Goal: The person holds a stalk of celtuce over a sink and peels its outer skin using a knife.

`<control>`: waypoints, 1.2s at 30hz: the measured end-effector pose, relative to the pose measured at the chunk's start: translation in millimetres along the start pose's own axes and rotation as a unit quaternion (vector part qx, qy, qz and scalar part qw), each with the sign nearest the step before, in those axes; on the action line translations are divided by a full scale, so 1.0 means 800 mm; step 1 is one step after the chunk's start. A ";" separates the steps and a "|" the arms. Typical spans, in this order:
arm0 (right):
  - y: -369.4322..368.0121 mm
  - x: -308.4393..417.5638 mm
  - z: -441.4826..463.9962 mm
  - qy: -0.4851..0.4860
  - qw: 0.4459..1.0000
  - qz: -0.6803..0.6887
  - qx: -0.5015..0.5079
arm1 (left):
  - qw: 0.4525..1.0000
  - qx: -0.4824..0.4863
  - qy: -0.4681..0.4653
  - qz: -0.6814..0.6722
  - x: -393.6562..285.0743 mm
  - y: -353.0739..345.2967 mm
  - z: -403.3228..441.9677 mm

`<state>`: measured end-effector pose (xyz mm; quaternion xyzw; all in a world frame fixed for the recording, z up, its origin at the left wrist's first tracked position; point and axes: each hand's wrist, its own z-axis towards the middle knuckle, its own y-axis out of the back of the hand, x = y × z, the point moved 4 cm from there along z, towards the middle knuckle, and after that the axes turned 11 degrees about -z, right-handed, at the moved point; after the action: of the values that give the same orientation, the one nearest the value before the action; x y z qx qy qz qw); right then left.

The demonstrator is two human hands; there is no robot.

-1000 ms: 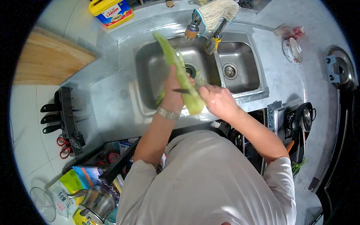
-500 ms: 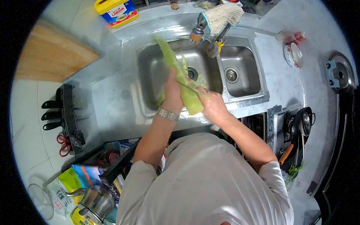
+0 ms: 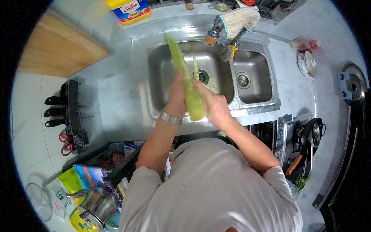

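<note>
Over the large sink basin point(image 3: 156, 96), a long, pale green celtuce stem point(image 3: 195, 106) is tilted, its narrow end pointing away from me and its thick cut end toward me. My left hand point(image 3: 177, 92), with a metal-band watch at the wrist, is closed around the stem from the left. On the right side of the stem, my right hand point(image 3: 216, 106) is closed, its fingers against the stem. Whatever the right hand holds is hidden by the fingers. Green peel strips point(image 3: 196, 69) lie in the basin near the drain.
A smaller basin point(image 3: 253, 92) adjoins on the right. The faucet point(image 3: 211, 37) and a cloth glove point(image 3: 239, 21) are at the back. Knives and red scissors point(image 3: 66, 144) hang in a rack point(image 3: 73, 116) at left. A bowl point(image 3: 307, 63) sits on the right counter.
My right hand has moved up along the stem, away from its thick end. My left hand still grips the stem. The whole view has shifted slightly.
</note>
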<state>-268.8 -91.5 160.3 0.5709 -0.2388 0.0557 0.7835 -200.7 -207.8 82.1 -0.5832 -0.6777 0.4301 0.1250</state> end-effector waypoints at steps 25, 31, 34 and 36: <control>0.055 0.024 -0.026 0.145 0.978 -0.132 0.069 | 0.996 0.037 -0.007 -0.085 0.006 -0.004 -0.020; 0.044 0.013 -0.017 0.098 0.974 -0.182 0.096 | 0.994 0.050 -0.004 -0.101 0.016 -0.008 -0.022; 0.036 0.010 -0.017 0.106 0.973 -0.188 0.076 | 0.992 0.085 -0.020 -0.090 0.019 -0.011 -0.025; 0.031 0.009 -0.019 0.102 0.972 -0.198 0.075 | 0.991 0.084 -0.033 -0.101 0.019 -0.015 -0.031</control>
<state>-267.0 -70.4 181.6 0.6556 -0.0346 -0.0249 0.7539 -196.5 -182.8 101.2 -0.4847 -0.6982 0.4900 0.1936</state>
